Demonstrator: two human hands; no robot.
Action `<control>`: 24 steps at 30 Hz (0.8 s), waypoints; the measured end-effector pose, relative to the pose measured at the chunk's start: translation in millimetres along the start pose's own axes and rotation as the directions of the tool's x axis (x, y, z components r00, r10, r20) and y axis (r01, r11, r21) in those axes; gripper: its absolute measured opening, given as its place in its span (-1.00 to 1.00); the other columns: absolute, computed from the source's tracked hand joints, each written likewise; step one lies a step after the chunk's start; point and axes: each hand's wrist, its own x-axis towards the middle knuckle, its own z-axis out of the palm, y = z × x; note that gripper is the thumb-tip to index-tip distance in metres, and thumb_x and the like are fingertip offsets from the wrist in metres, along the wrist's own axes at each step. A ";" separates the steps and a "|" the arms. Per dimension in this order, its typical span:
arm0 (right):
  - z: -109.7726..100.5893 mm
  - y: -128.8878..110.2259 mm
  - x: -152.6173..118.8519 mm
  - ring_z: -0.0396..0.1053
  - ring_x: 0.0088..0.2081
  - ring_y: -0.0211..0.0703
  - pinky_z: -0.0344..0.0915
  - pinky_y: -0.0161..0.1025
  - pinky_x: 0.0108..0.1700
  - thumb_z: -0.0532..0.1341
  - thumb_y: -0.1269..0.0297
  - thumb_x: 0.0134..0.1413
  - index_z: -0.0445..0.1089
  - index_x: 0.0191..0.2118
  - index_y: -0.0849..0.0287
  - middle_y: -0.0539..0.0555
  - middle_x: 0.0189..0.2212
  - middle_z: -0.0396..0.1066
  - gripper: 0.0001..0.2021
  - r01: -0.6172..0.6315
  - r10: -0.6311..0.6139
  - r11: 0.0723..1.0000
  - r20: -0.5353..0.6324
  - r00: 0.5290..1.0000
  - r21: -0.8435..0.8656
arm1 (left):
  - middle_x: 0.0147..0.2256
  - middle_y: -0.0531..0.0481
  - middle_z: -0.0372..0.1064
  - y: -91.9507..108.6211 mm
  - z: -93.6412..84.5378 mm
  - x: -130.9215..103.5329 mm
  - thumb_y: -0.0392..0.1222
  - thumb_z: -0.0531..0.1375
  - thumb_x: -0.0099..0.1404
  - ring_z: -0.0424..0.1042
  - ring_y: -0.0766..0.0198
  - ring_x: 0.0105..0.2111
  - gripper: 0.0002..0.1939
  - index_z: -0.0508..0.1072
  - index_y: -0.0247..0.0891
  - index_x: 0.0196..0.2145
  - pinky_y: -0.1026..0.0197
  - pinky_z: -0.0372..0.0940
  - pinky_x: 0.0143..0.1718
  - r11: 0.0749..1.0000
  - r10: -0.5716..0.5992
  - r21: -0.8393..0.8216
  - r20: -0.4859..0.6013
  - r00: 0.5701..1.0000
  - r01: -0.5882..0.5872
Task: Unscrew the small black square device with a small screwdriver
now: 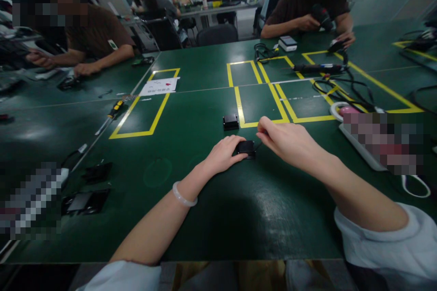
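Note:
My left hand point(226, 153) is closed around the left end of a small black block-shaped part point(246, 147), fingers over its far side and thumb along its near edge. The part rests on the green table point(191, 218). Just right of it, my right hand point(288, 143) is pinched on a thin dark rod point(259, 144) whose tip points toward the part's right end. Most of the rod is hidden in the fingers, so its kind is unclear. A second black block point(231, 122) stands a little beyond my left hand.
Yellow tape outlines point(264, 123) mark the table beyond. At right lie a dark corded screwdriver point(319, 68) and a blurred-out phone-like object point(378, 143). Leftward are a yellow-black screwdriver point(116, 109), a paper label point(160, 86) and black pieces point(87, 201). Co-workers sit across the table.

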 end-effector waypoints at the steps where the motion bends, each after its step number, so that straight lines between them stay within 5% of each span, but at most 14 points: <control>1: 0.0 0.4 -0.3 0.37 -0.44 -0.15 -0.09 -0.29 -0.51 -0.09 0.22 0.29 0.21 -0.11 0.17 0.06 -0.39 0.45 -0.78 0.016 -0.015 1.000 -0.007 1.000 0.020 | -0.09 -0.09 0.35 -0.1 0.0 0.0 -0.02 0.18 0.30 0.36 0.09 -0.10 -0.63 0.28 -0.21 -0.01 0.05 0.28 -0.07 1.000 0.001 -0.002 0.001 1.000 -0.001; 24: -5.0 -0.7 -0.9 0.43 -0.41 -0.07 -0.12 -0.27 -0.50 -0.09 0.17 0.30 0.28 -0.17 0.15 0.08 -0.43 0.47 -0.74 -0.006 0.008 0.998 0.024 1.000 -0.060 | -0.09 -0.09 0.35 -0.7 0.0 -0.6 0.00 0.16 0.31 0.36 0.09 -0.10 -0.63 0.28 -0.20 0.00 0.04 0.28 -0.08 1.000 0.004 -0.002 -0.006 1.000 -0.004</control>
